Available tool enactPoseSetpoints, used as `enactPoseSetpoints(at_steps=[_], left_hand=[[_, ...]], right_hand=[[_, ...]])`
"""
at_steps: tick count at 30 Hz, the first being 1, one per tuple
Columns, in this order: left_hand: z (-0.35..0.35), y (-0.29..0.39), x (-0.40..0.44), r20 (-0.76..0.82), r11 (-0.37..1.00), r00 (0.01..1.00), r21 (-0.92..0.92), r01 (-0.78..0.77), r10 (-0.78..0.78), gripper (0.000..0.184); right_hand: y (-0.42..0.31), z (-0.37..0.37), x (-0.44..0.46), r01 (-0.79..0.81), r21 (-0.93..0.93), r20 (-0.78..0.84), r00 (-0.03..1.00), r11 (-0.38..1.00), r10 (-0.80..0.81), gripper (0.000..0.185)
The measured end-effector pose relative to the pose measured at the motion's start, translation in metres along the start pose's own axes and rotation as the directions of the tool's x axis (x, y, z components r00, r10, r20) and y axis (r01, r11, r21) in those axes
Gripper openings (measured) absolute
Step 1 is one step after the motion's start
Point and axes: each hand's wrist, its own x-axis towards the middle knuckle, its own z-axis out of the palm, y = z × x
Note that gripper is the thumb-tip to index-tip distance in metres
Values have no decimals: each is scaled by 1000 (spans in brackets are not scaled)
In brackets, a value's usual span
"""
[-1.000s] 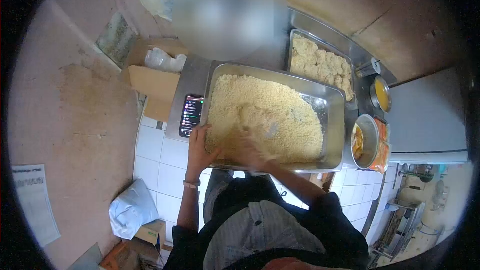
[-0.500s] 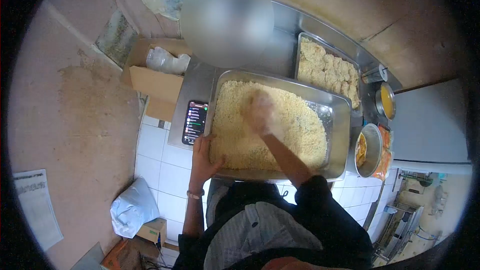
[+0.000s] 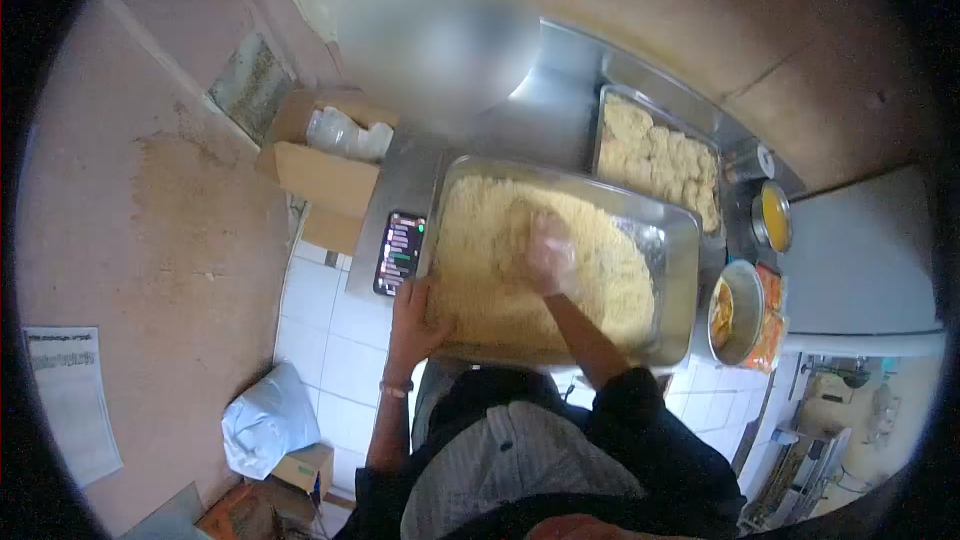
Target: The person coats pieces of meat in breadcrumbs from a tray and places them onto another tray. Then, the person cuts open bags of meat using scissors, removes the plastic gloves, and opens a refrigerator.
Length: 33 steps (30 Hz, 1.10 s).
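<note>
A deep metal tray (image 3: 681, 290) full of pale yellow breadcrumbs (image 3: 610, 275) stands in front of me. My left hand (image 3: 412, 320) grips the tray at its near left corner, fingers over the rim. In the middle of the crumbs lies my right hand (image 3: 548, 252), which seems to wear a clear plastic glove. It rests against a crumb-coated lump (image 3: 514, 235), whose kind I cannot make out. Blur hides how its fingers are bent. Beyond, a second metal tray (image 3: 600, 155) holds several breaded pieces (image 3: 665, 155).
Left of the tray lies a phone (image 3: 400, 253) with its screen lit, near a cardboard box (image 3: 325, 172) holding clear plastic. To the right stand a bowl of yellow liquid (image 3: 775, 218), a metal bowl with food (image 3: 745, 325) and orange packets (image 3: 768, 325). A blurred patch covers the far left.
My right hand has moved slightly right and towards me within the crumbs, and the lump beside it now shows. My left hand stays on the tray corner. The view has shifted slightly.
</note>
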Motion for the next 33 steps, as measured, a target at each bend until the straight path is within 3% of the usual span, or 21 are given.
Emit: enactPoseSetpoints(at_steps=[1,2,4,6,7,8,9,10,14,16,17,19,20,22,23,25,26,27,29,32,33], left_hand=[[-1,-2,2,13,1000,1000,9,-12,12,61],[1,-1,6,14,1000,999,11,-29,29,61],[0,4,5,-3,999,999,-28,-38,38,60],[1,3,3,-46,998,997,-17,-64,64,58],[1,1,3,-39,997,997,-20,-73,72,58],[1,-1,3,-27,996,996,-15,-82,82,57],[2,-2,4,-12,996,996,-11,-93,93,56],[1,2,6,-14,995,996,-36,-94,94,56],[1,6,4,-53,989,988,17,-145,146,54],[0,6,3,-50,990,989,17,-140,141,55],[1,6,3,-43,991,991,12,-130,130,55],[1,7,5,-33,993,992,-12,-121,121,56],[1,7,4,-21,994,994,-33,-107,107,56],[2,6,1,-9,994,994,-24,-110,110,57],[2,5,2,-22,994,994,-14,-109,108,57],[4,2,4,-26,992,992,7,-124,124,57],[3,4,4,-18,994,994,4,-111,112,57],[2,6,3,-8,995,995,3,-99,99,57],[2,9,4,-22,995,995,-6,-101,101,56],[3,7,6,-12,995,995,-34,-95,94,57],[4,7,6,-16,994,995,-32,-102,101,57]], right_hand=[[0,1,-2,-9,-4,9,1000,1000,9,56],[6,3,6,-58,181,-79,994,982,74,53],[22,-15,5,-78,358,-153,978,931,141,50],[36,-116,19,-312,572,153,949,759,275,40],[44,-114,12,-318,567,150,947,760,284,40],[54,-107,2,-372,488,409,897,790,169,37],[61,-99,-8,-403,398,643,763,824,62,35],[52,-94,-20,-270,225,496,859,936,129,38],[47,-116,-14,-186,284,472,881,940,32,33],[59,-93,-23,-115,687,118,992,717,46,29],[59,-109,-16,-115,686,114,992,718,50,29],[58,-173,8,-85,420,120,992,903,37,35],[63,-186,13,-100,416,126,991,904,52,35],[78,-201,21,-163,215,602,799,963,0,39],[89,-205,22,-172,209,592,805,963,15,39],[121,-214,26,-52,312,482,869,949,-110,38],[140,-224,32,61,458,317,921,887,-227,34],[154,-233,41,58,453,312,925,890,-219,34],[177,-264,71,-107,645,404,888,756,-218,34],[224,-273,116,47,580,353,886,813,-302,37],[236,-275,130,112,629,250,908,769,-336,38]])
